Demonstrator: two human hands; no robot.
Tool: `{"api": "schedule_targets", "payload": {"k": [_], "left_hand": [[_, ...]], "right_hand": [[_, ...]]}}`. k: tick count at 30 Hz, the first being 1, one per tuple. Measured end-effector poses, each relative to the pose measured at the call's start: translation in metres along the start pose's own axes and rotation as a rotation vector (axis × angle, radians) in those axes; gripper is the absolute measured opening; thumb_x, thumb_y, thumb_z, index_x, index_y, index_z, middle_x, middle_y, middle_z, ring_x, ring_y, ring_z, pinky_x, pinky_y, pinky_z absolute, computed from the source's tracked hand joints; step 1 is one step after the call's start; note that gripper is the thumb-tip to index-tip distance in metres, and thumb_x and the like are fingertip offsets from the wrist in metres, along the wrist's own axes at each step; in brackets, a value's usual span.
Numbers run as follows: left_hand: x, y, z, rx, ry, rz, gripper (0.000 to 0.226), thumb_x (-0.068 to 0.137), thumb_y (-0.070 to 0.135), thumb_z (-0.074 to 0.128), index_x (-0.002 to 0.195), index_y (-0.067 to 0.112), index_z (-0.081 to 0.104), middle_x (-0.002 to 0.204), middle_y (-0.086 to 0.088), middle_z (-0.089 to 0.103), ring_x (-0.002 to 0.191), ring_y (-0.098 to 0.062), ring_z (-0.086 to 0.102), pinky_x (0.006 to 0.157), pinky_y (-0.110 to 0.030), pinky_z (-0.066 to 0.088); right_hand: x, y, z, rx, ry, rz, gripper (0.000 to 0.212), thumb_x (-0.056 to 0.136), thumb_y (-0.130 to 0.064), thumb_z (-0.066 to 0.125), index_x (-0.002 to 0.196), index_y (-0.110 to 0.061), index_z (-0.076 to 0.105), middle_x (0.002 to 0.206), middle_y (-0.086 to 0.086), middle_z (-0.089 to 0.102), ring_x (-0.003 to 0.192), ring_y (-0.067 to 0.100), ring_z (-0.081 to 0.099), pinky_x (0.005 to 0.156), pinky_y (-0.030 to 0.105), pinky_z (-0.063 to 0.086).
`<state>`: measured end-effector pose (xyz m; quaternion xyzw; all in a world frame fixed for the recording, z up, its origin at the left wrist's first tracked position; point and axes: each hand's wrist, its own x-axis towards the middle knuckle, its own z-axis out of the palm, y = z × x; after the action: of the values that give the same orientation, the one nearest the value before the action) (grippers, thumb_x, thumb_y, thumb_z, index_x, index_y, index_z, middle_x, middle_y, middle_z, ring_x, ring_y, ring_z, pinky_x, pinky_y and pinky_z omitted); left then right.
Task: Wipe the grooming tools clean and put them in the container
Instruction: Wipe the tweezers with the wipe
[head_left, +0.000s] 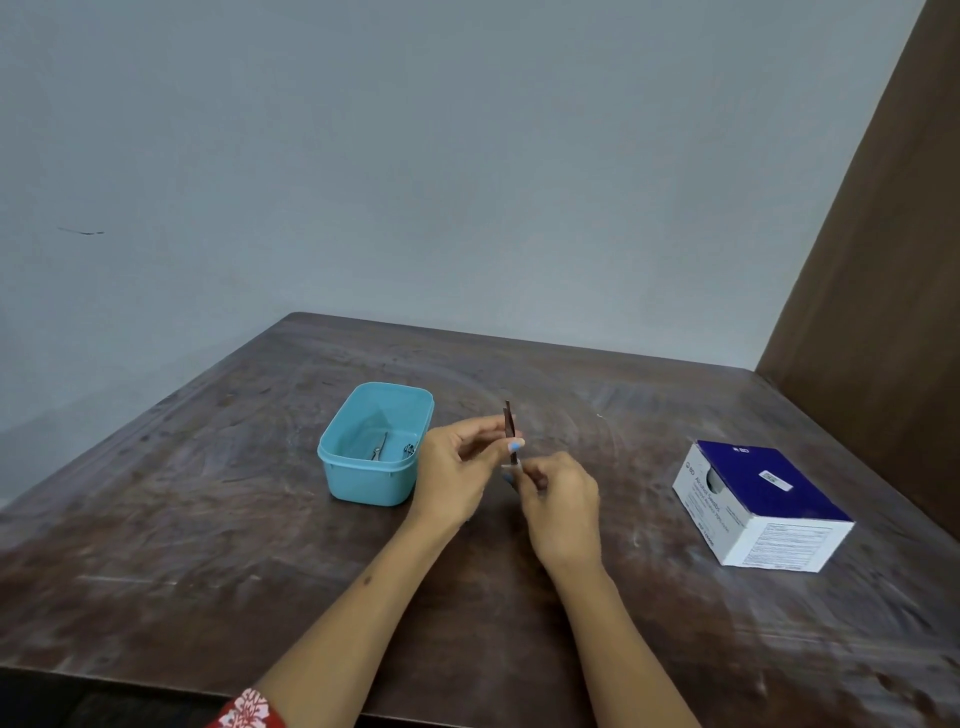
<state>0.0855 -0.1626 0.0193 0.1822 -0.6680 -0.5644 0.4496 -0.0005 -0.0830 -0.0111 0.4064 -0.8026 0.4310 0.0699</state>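
A slim dark grooming tool (508, 423), most likely tweezers, stands nearly upright just right of the frame's centre, tip pointing up and slightly back. The left hand (460, 467) pinches it partway along its length between thumb and a finger with a blue-painted nail, probably so that the shaft stays steady and exposed for cleaning. The right hand (563, 501) sits just below and to the right, fingers curled in around the tool's lower end. It seems to be pinching something small and pale there, which could be a wipe, but that part is too small and blurred to be sure. So both hands are together on the same tool, held clear of the brown surface (260, 545), and the wiping step looks to be under way rather than finished.

Immediately left of the left hand, almost touching it, stands the open turquoise container (375, 446). Inside it lie at least two small metal tools (380, 447), suggesting part of the job is already done. Its closeness should make the drop-in a short move to the left.

Well apart, at the right of the frame, a blue and white box of alcohol swabs (761, 506) lies on the surface, presumably the supply of wipes. A red patterned sleeve (249, 712) shows at the bottom edge, and a pale wall (415, 156) fills the upper half.
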Motion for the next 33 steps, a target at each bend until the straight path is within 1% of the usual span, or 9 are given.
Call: {"api": "schedule_targets", "payload": {"k": [2,4,7,10,12,16,19,26,33], "left_hand": [[0.001,-0.001,-0.001,-0.02,0.036,-0.011,0.029,0.076,0.005,0.073,0.104,0.01,0.069,0.09,-0.004,0.073,0.085,-0.009,0.07,0.076,-0.02,0.056],[0.002,-0.002,-0.001,-0.036,0.048,-0.034,0.031,0.076,0.007,0.072,0.105,0.015,0.067,0.088,-0.003,0.072,0.083,-0.012,0.07,0.072,-0.025,0.058],[-0.001,-0.002,0.0,0.003,0.011,-0.028,0.032,0.077,0.006,0.072,0.105,0.02,0.067,0.085,0.002,0.071,0.082,-0.013,0.07,0.07,-0.028,0.059],[-0.005,0.0,0.001,0.068,-0.051,0.022,0.033,0.079,0.005,0.071,0.093,0.035,0.069,0.085,0.008,0.072,0.084,-0.01,0.07,0.071,-0.03,0.059],[-0.005,0.0,0.0,0.11,-0.055,0.042,0.038,0.079,0.004,0.07,0.091,0.039,0.068,0.085,0.008,0.073,0.083,-0.008,0.07,0.072,-0.03,0.059],[-0.006,-0.004,0.001,0.213,-0.055,0.085,0.035,0.079,0.005,0.07,0.107,0.026,0.067,0.088,0.004,0.073,0.08,-0.005,0.07,0.072,-0.024,0.058],[-0.006,-0.006,0.0,0.261,-0.075,0.1,0.032,0.08,0.007,0.069,0.11,0.016,0.068,0.093,0.001,0.073,0.08,-0.005,0.069,0.073,-0.021,0.057],[-0.007,-0.005,0.0,0.331,-0.172,0.153,0.028,0.081,0.006,0.068,0.106,0.018,0.071,0.088,0.009,0.071,0.077,0.002,0.065,0.071,-0.014,0.052],[-0.005,-0.008,-0.002,0.33,-0.093,0.144,0.029,0.082,0.004,0.066,0.107,0.017,0.07,0.092,0.002,0.073,0.079,-0.003,0.067,0.07,-0.014,0.053]], "right_hand": [[0.0,0.003,0.0,-0.012,0.035,0.059,0.011,0.088,-0.024,0.064,0.083,-0.018,0.072,0.081,-0.002,0.061,0.084,0.015,0.058,0.072,0.029,0.047],[0.0,0.0,-0.003,0.085,0.151,0.08,0.01,0.087,-0.02,0.066,0.085,-0.014,0.073,0.079,-0.001,0.061,0.081,0.018,0.06,0.069,0.024,0.044],[0.001,-0.008,-0.011,0.301,0.279,0.044,0.013,0.085,-0.013,0.068,0.096,-0.012,0.074,0.079,0.0,0.062,0.07,0.006,0.059,0.063,0.007,0.039],[0.0,-0.013,-0.011,0.37,0.314,-0.006,0.018,0.085,-0.013,0.068,0.102,-0.012,0.073,0.078,-0.001,0.061,0.069,0.001,0.056,0.059,0.005,0.038],[0.0,-0.013,-0.01,0.385,0.331,-0.032,0.019,0.084,-0.012,0.067,0.103,-0.012,0.072,0.077,0.0,0.062,0.069,0.005,0.055,0.058,0.005,0.038],[-0.001,-0.013,-0.009,0.411,0.314,-0.044,0.016,0.081,-0.012,0.071,0.096,-0.016,0.073,0.079,-0.008,0.067,0.077,0.002,0.063,0.063,0.007,0.046],[-0.001,-0.015,-0.01,0.482,0.289,0.024,0.014,0.078,-0.012,0.074,0.084,-0.023,0.07,0.073,-0.015,0.066,0.073,-0.003,0.064,0.064,0.006,0.047],[0.0,-0.013,-0.01,0.472,0.368,-0.003,0.01,0.082,-0.012,0.071,0.087,-0.021,0.071,0.078,-0.006,0.068,0.077,0.003,0.063,0.061,0.004,0.043],[-0.002,-0.013,-0.006,0.428,0.279,-0.055,0.013,0.081,-0.012,0.071,0.088,-0.023,0.069,0.079,-0.006,0.068,0.078,-0.001,0.063,0.064,0.003,0.043]]}}
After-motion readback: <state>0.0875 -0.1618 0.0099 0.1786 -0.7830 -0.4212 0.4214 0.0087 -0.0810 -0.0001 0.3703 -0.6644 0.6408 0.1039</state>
